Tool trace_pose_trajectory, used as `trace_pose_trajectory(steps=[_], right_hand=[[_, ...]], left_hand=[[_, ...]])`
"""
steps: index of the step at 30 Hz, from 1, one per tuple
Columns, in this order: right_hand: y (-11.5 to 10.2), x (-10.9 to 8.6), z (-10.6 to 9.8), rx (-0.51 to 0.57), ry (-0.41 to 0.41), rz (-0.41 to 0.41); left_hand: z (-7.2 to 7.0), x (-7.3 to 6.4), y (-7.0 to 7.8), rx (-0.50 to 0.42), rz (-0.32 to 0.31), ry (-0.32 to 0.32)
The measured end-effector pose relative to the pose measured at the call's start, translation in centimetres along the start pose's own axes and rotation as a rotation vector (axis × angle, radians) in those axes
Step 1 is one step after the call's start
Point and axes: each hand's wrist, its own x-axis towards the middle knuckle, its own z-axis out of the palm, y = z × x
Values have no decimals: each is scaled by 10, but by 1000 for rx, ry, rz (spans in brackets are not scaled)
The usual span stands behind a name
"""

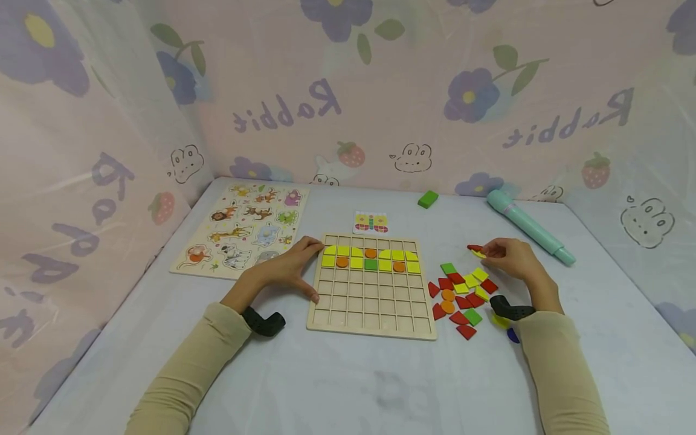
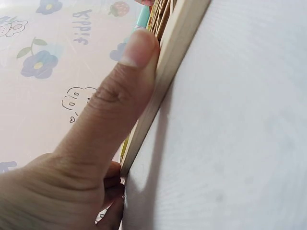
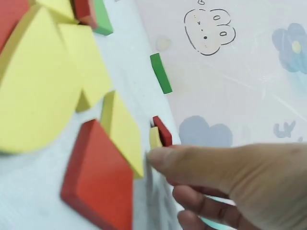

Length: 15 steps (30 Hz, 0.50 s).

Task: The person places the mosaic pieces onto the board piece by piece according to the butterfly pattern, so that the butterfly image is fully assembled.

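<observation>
At centre of the head view, wooden grid board, with yellow, orange and green tiles across the upper part. At the board's left edge, left hand, thumb and fingers spread apart and touching the wood. Right of centre, right hand, thumb and fingertips pinching a red tile and a yellow tile together. Below these, scattered loose tiles, mostly red and yellow. Just above the board, small picture card; at left, animal puzzle; toward the right edge, teal stick.
</observation>
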Motion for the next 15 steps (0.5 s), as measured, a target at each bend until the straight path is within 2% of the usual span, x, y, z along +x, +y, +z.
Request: trace_pose_trajectory(steps=[9,15], right_hand=[[5,8,9,-22,0,-81],[3,8,9,-38,-1,-87]], left_hand=[[-1,-1,1,-2,-6,-3],[-1,-1,3,-1,-7,-4]])
